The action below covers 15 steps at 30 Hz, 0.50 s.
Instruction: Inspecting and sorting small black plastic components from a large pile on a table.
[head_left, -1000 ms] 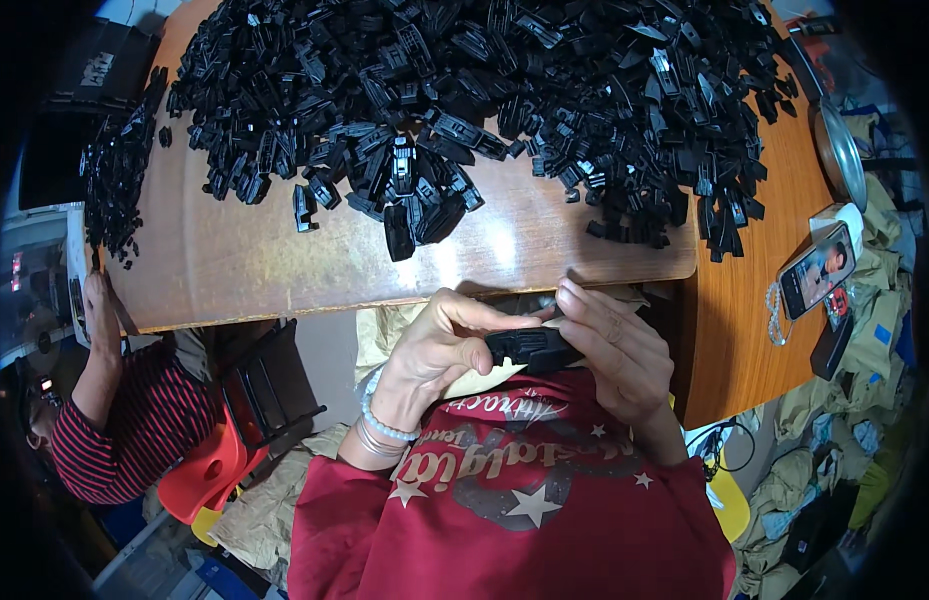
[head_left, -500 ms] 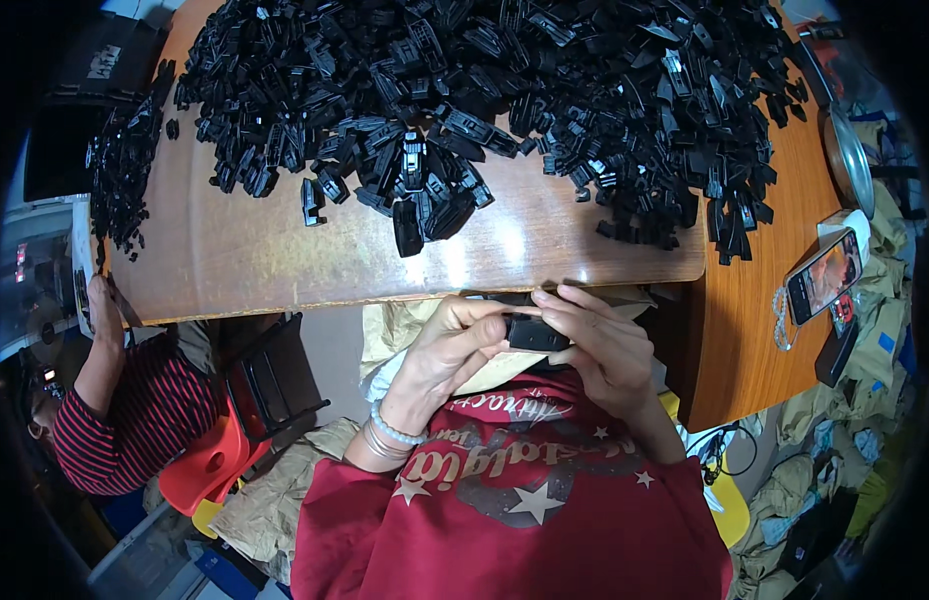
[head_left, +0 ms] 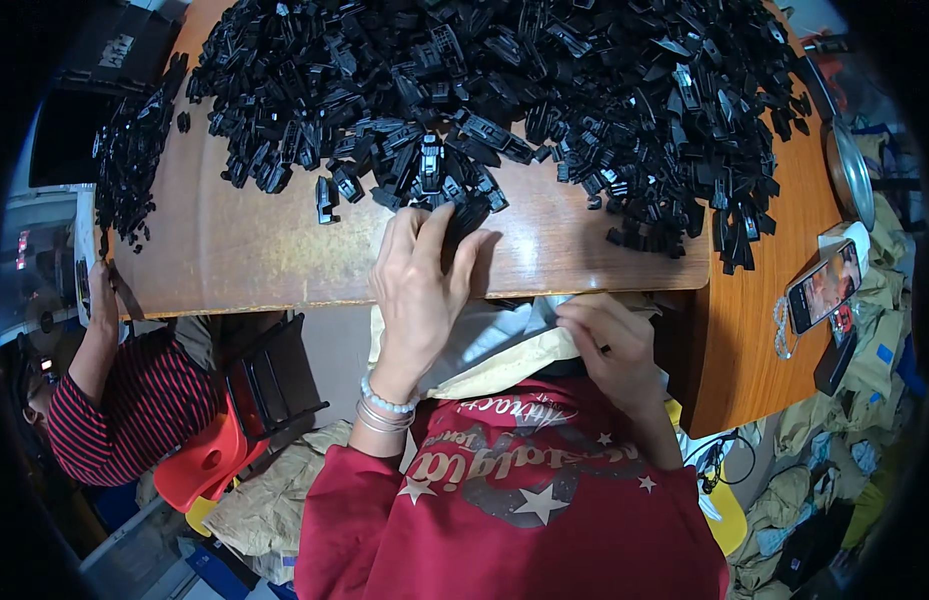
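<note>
My left hand (head_left: 414,280) reaches over the table's front edge to the near side of a big heap of black plastic parts (head_left: 464,80). Its thumb and fingers close round a black plastic part (head_left: 471,213), mostly covered by the fingers. Below the table edge, over my lap, my right hand (head_left: 621,352) is curled beside an open paper bag (head_left: 514,368) with a pale lining. Whatever its fingertips hold, if anything, I cannot make out.
A smaller pile of black parts (head_left: 129,165) lies at the table's left end, where a person in a striped top (head_left: 134,410) sits. To the right are a phone (head_left: 824,290) on a stand and a metal dish (head_left: 850,170). Brown bags (head_left: 784,500) lie heaped at lower right.
Both hands held a black plastic part together over my lap; it is out of sight now. My left hand has moved up onto the table to the heap, while my right stays low by the bag.
</note>
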Available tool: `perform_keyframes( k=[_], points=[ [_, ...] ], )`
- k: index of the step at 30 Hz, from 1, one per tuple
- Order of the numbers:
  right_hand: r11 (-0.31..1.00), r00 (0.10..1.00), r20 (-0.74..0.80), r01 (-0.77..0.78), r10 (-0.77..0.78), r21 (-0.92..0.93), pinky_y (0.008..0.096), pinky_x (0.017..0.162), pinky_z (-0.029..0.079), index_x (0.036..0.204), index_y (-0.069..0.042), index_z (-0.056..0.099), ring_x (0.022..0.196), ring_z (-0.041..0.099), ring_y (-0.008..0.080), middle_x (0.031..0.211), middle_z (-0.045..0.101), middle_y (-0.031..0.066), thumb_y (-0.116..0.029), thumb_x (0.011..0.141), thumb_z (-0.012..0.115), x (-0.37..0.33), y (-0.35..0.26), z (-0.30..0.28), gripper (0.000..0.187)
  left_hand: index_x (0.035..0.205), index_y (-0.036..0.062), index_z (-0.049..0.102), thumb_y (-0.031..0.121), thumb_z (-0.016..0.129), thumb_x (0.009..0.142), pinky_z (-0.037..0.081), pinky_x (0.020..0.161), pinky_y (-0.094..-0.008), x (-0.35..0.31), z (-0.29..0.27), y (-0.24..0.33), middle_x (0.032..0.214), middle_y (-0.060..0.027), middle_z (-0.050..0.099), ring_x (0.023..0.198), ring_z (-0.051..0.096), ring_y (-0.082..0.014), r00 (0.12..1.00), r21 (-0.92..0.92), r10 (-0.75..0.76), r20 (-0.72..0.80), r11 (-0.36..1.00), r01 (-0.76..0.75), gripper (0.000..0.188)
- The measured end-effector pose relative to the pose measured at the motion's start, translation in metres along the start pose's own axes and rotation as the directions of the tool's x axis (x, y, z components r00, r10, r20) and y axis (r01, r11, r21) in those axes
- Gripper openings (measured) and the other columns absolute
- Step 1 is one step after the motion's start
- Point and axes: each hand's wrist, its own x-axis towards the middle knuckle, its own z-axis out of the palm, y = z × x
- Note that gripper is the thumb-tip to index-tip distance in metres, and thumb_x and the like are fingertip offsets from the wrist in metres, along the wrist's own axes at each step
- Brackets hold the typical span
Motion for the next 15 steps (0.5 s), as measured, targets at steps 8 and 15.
perform_keyframes(
  k=[8,15],
  points=[
    [0.86,0.894,-0.426,-0.105,-0.138,-0.499,0.0349,0.058,0.045,0.085,0.001,0.062,0.07,0.056,0.0259,0.079,0.055,0.0109,0.002,0.071,0.065,0.021,0.03,-0.004,0.014,0.092,-0.0014,0.052,0.008,0.064,0.075,0.044,0.06,-0.0396,0.006,0.007,0.013,0.084,-0.0142,0.05,0.074,0.054,-0.0316,0.985,0.2,0.065,0.159,0.975,-0.097,0.022],
    [0.788,0.925,-0.35,-0.102,-0.151,-0.608,0.0352,0.064,0.038,0.084,-0.001,0.062,0.074,0.05,0.023,0.079,0.052,0.008,-0.002,0.072,0.066,0.038,0.033,-0.008,0.013,0.09,-0.004,0.051,0.004,0.062,0.078,0.044,0.06,-0.0421,0.001,0.012,0.014,0.081,-0.0189,0.053,0.07,0.056,-0.0359,0.978,-0.082,-0.003,0.21,0.996,0.02,0.018]
  ],
)
